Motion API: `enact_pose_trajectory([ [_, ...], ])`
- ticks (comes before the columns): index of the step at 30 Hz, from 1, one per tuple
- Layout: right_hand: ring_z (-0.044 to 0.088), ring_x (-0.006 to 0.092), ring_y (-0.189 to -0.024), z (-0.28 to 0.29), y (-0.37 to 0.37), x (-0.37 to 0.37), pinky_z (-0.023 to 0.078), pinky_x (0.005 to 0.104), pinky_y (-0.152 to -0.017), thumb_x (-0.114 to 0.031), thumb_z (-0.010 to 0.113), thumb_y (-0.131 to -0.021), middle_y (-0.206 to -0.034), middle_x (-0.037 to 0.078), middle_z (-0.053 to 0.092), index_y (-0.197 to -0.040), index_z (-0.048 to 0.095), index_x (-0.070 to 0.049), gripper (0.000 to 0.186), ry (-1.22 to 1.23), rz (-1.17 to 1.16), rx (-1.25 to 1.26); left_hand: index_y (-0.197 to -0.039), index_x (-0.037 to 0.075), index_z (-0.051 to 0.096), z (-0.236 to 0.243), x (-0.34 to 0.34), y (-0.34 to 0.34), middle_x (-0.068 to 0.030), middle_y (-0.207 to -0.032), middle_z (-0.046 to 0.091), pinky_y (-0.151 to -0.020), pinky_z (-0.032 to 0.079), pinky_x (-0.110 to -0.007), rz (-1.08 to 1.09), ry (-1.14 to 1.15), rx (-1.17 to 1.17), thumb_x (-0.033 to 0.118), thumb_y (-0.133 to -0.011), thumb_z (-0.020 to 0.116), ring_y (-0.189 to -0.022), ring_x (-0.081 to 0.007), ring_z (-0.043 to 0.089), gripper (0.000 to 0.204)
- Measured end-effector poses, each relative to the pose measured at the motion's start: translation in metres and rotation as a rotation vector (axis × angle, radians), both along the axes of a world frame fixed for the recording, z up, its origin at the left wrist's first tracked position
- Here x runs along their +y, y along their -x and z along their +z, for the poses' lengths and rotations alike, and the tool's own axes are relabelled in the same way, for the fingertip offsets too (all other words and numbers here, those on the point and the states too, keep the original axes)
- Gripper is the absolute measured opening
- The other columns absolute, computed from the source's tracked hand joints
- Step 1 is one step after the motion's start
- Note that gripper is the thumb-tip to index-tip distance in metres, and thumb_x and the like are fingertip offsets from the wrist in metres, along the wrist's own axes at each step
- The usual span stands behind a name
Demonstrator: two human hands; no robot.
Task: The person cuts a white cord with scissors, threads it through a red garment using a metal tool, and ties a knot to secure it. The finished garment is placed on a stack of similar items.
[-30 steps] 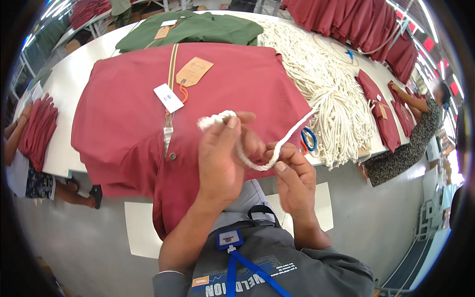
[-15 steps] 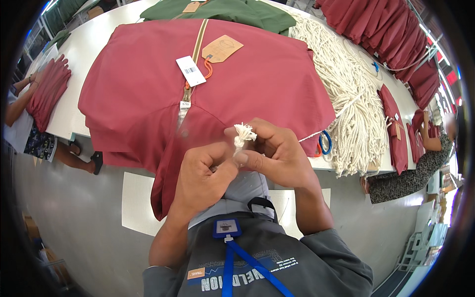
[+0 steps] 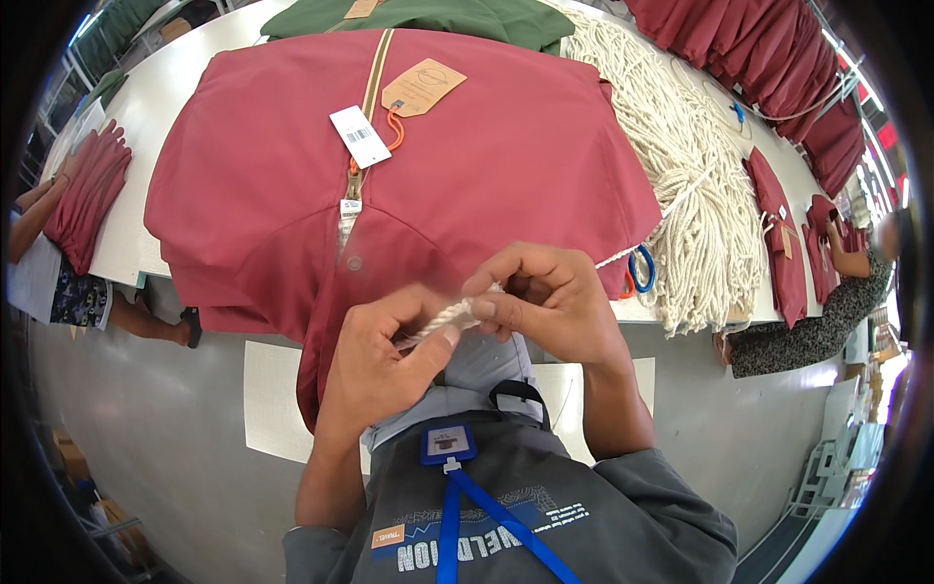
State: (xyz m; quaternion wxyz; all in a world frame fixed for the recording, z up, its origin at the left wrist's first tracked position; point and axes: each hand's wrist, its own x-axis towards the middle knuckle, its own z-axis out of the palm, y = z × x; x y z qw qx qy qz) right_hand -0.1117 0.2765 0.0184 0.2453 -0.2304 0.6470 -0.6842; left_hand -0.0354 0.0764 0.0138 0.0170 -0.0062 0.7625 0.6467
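Observation:
A short length of white twisted rope (image 3: 449, 318) slants between my two hands, in front of my waist. My left hand (image 3: 384, 355) pinches its lower left part between thumb and curled fingers. The upper right end is in the fingers of my right hand (image 3: 545, 307), which mostly hide it. Just beyond my hands, a large folded dark red fabric piece (image 3: 506, 146) covers much of the table. It has a tan zip (image 3: 375, 83), a brown card tag (image 3: 423, 86) on an orange cord and a white label (image 3: 359, 136).
A thick bundle of white ropes (image 3: 681, 185) lies on the right of the white table (image 3: 185, 88), beside a blue ring (image 3: 640, 270). Folded green fabric (image 3: 438, 21) is behind. Other people work at left and right with dark red pieces (image 3: 89, 200).
The rope's frayed, knotted end stood up between my fingers; now the rope is stretched slantwise and that end is hidden at my right hand. My left hand has shifted slightly left and down.

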Motion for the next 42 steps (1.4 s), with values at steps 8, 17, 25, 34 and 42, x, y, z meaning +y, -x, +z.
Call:
enact_pose_trajectory([
  [8, 0.067, 0.0089, -0.078, -0.005, -0.013, 0.011, 0.055, 0.0223, -0.068, 0.003, 0.072, -0.094, -0.093, 0.008, 0.072, -0.11, 0.069, 0.006, 0.017, 0.087, -0.125, 0.138, -0.109, -0.008, 0.072, -0.007, 0.014, 0.006, -0.0091, -0.091, 0.075, -0.073, 0.054, -0.021, -0.032, -0.244, 0.108, 0.005, -0.097, 0.07, -0.084, -0.0093, 0.069, 0.018],
  [17, 0.067, 0.0132, -0.093, -0.009, -0.018, 0.014, 0.057, 0.0255, -0.078, 0.005, 0.078, -0.086, -0.109, 0.007, 0.064, -0.122, 0.067, 0.003, 0.038, 0.062, -0.121, 0.306, -0.108, -0.009, 0.072, -0.009, 0.012, 0.004, -0.0103, -0.091, 0.075, -0.065, 0.055, -0.021, -0.016, -0.241, 0.005, 0.006, -0.098, 0.069, -0.074, -0.009, 0.068, 0.018],
  [25, 0.068, 0.0133, -0.082, -0.018, -0.015, 0.01, 0.054, 0.0257, -0.068, 0.008, 0.076, -0.085, -0.09, 0.007, 0.069, -0.1, 0.074, 0.001, 0.017, 0.032, -0.181, 0.443, -0.105, -0.008, 0.071, -0.016, 0.014, 0.002, -0.0068, -0.087, 0.073, -0.064, 0.051, -0.021, 0.0, -0.236, 0.047, 0.005, -0.097, 0.07, -0.072, -0.0065, 0.063, 0.015],
  [34, 0.069, 0.0151, -0.086, -0.013, -0.021, 0.014, 0.054, 0.0281, -0.073, 0.005, 0.071, -0.088, -0.093, 0.008, 0.071, -0.098, 0.072, 0.001, 0.012, 0.042, -0.189, 0.383, -0.111, -0.003, 0.076, -0.009, 0.025, 0.005, -0.0034, -0.081, 0.073, -0.062, 0.047, -0.02, 0.035, -0.085, 0.065, 0.012, -0.093, 0.078, -0.071, -0.0035, 0.061, 0.023],
  [42, 0.07, 0.0179, -0.087, -0.012, -0.034, 0.021, 0.054, 0.0299, -0.075, 0.007, 0.072, -0.085, -0.093, 0.008, 0.071, -0.098, 0.072, 0.0, 0.014, -0.028, -0.191, 0.424, -0.11, -0.003, 0.075, -0.003, 0.015, 0.003, -0.0107, -0.086, 0.076, -0.068, 0.054, -0.023, -0.107, 0.136, 0.217, 0.001, -0.088, 0.075, -0.077, -0.008, 0.069, 0.022],
])
